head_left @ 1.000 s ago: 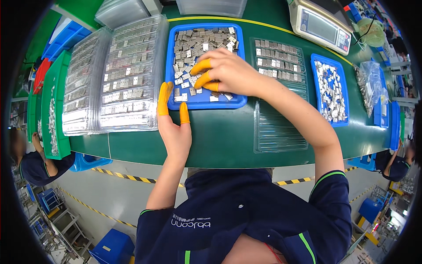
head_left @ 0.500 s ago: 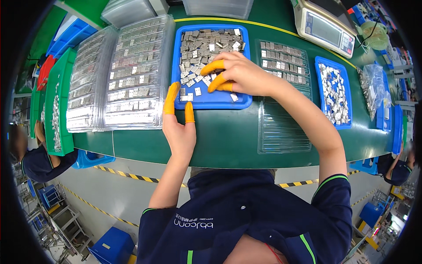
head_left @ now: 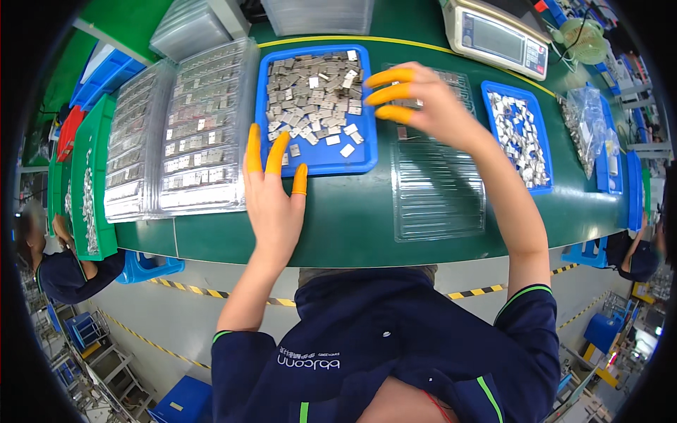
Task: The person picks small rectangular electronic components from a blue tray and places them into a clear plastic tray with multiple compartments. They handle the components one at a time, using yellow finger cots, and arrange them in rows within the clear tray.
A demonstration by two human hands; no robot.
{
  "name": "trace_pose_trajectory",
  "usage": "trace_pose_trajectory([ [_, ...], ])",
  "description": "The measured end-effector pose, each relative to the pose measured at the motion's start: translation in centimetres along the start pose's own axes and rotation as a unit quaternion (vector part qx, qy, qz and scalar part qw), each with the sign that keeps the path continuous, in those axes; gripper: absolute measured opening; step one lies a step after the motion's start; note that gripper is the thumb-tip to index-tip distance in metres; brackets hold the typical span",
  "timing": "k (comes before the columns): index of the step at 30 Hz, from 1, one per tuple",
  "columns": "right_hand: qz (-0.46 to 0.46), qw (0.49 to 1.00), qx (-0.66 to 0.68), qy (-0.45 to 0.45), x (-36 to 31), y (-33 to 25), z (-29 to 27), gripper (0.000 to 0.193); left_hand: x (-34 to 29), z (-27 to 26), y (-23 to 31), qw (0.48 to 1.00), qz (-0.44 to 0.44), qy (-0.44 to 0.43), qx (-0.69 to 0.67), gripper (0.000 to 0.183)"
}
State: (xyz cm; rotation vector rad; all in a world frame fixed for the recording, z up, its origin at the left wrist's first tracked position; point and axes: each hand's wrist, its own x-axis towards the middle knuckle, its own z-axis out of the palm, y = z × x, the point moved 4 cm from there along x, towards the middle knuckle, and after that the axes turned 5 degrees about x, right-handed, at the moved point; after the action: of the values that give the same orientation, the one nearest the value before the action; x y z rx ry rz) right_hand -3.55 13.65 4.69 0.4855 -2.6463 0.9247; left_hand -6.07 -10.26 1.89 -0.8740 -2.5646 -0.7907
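Orange-capped right hand (head_left: 423, 106) has lifted off the blue tray (head_left: 317, 163) toward the clear tray (head_left: 437, 190), grip unclear; left hand (head_left: 271, 190) rests open.

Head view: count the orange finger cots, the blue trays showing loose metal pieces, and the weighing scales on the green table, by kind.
Orange finger cots: 6, with 3 on the left hand and 3 on the right hand
Blue trays of loose metal pieces: 2
Weighing scale: 1
Total: 9
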Motion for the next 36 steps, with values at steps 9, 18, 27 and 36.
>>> trace_pose_trajectory([
  [9, 0.414, 0.878, -0.074, 0.23, -17.7, 7.2, -10.9, 0.034, 7.5, 3.3, -1.0, 0.994, 0.02, -0.053, 0.097, 0.032],
  [18, 0.469, 0.854, -0.125, 0.188, -20.6, 7.7, -9.3, 0.03, 7.9, 7.6, -2.6, 1.0, 0.003, 0.009, 0.023, 0.023],
  [27, 0.47, 0.826, -0.067, 0.303, -20.5, 6.9, -10.1, 0.019, 8.1, 6.9, -2.2, 0.991, 0.02, 0.032, 0.131, 0.019],
  [36, 0.37, 0.855, -0.131, 0.34, -20.8, 7.4, -11.9, 0.017, 7.6, 6.3, -0.2, 0.832, -0.232, -0.112, -0.491, 0.029],
])
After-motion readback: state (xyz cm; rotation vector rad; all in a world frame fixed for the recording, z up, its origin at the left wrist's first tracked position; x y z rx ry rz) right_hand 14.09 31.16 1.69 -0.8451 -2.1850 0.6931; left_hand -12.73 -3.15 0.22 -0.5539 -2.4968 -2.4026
